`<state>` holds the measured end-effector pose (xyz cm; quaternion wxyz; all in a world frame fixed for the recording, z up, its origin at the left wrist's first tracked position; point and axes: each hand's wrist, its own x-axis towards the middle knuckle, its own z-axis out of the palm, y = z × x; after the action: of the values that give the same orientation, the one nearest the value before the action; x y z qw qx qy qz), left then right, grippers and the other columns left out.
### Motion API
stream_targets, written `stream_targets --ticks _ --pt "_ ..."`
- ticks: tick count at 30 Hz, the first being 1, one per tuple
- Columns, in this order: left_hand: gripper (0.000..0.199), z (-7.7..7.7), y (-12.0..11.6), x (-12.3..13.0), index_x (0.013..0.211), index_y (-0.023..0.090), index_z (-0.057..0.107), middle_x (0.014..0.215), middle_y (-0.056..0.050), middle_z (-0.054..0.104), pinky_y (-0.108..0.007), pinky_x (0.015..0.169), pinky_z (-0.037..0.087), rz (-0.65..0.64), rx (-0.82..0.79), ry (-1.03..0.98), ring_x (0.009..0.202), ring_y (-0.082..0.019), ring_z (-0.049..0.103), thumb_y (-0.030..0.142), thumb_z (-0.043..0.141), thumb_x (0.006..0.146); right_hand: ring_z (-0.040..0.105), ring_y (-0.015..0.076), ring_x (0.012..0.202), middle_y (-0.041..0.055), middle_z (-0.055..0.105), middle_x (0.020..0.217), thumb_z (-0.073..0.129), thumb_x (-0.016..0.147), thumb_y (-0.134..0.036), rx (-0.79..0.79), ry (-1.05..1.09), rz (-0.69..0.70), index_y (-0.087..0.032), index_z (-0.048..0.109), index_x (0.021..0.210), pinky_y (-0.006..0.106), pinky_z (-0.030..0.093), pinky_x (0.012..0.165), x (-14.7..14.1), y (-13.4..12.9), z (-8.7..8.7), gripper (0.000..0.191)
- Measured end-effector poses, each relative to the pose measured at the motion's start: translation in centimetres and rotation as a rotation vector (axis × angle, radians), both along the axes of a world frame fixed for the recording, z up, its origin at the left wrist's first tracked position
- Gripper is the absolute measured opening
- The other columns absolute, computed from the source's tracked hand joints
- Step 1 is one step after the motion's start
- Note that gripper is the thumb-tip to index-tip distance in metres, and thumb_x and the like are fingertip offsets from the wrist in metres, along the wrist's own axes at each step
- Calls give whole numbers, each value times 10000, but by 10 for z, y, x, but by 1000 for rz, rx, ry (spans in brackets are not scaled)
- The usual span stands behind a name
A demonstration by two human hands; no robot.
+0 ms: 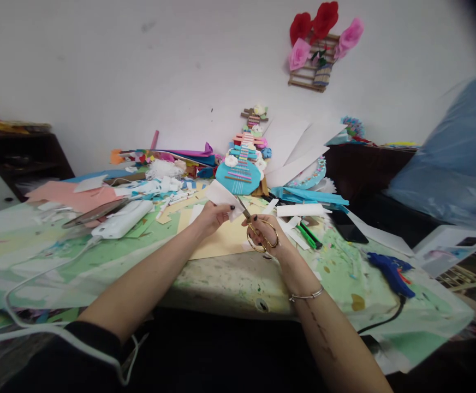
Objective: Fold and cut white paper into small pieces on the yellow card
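Note:
Between the thumb and fingers of my left hand (213, 218) is a piece of white paper (221, 196), tilted up over the table. My right hand (265, 232) grips gold-handled scissors (274, 240), with fingers around the loops. The scissor blades point up and left, close against the paper's right edge; whether they touch it I cannot tell. Beneath both hands lies a cream sheet (217, 243). Behind them a blue paper instrument model (242, 174), decorated with flowers and coloured strips, leans upright against the wall.
To the right lie green pens (309, 236), a dark phone (348, 226) and a blue glue gun (391, 273) with its cord. On the left are a white power bank (125, 219) with a cable, pink paper (64, 197) and many paper scraps.

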<state>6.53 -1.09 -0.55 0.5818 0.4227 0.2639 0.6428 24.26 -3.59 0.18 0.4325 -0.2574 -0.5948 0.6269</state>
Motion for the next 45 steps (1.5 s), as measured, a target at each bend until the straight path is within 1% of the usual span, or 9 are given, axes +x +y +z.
stream_targets --ticks 8,15,19,23,26,32,36,40,45 --pt "328 -1 3 -1 865 124 686 800 -31 716 -210 626 506 -17 10 -20 704 -126 648 72 717 543 317 33 289 -27 507 426 670 680 -520 21 -55 -8 -103 619 750 175 195 313 1 6 -6 426" --pt "311 2 -1 0 849 122 684 786 -33 718 -220 629 508 -24 9 -17 703 -137 653 78 714 543 307 31 299 -29 493 424 648 647 -620 39 -40 -32 -106 614 735 181 211 321 0 1 -3 522" --pt "383 1 -1 -1 915 125 672 804 -39 717 -249 665 507 -29 11 3 731 -152 655 84 720 537 328 37 323 -32 477 421 612 655 -662 -18 -3 21 -122 586 707 177 228 341 -1 0 -1 543" --pt "469 0 -1 0 1006 132 646 819 -43 713 -264 682 508 -48 27 48 754 -163 653 85 717 545 370 47 333 -17 505 440 619 678 -629 -49 -30 36 -118 570 706 175 247 344 0 -1 1 515" --pt "465 -1 -1 0 1009 128 644 846 -54 711 -274 694 510 -80 47 62 762 -168 650 88 719 552 391 59 332 -13 532 453 602 693 -631 -23 -41 61 -130 549 755 178 272 342 0 -1 0 507" --pt "467 -3 -2 -2 1026 134 641 932 -80 702 -279 699 502 -162 65 135 805 -182 648 103 735 569 425 88 338 -23 571 485 569 693 -669 7 -17 83 -206 408 792 194 326 350 -1 -1 -2 500" --pt "497 -4 -3 -1 1047 138 631 976 -100 693 -287 687 497 -170 71 189 831 -207 647 124 743 563 433 92 342 -22 570 496 581 664 -686 -16 -25 73 -202 422 831 205 341 359 -1 -3 2 536" --pt "487 -3 -3 0 1035 139 636 987 -104 690 -290 690 495 -167 67 197 834 -209 646 137 747 561 415 86 338 -34 555 486 591 641 -698 3 -11 25 -210 406 824 198 319 349 -2 -2 0 554" --pt "511 -1 -5 0 1048 134 628 968 -101 691 -291 681 499 -152 57 176 810 -201 644 132 751 552 346 56 298 -74 523 437 621 649 -646 16 6 -26 -233 374 874 151 217 329 -4 3 -6 532"
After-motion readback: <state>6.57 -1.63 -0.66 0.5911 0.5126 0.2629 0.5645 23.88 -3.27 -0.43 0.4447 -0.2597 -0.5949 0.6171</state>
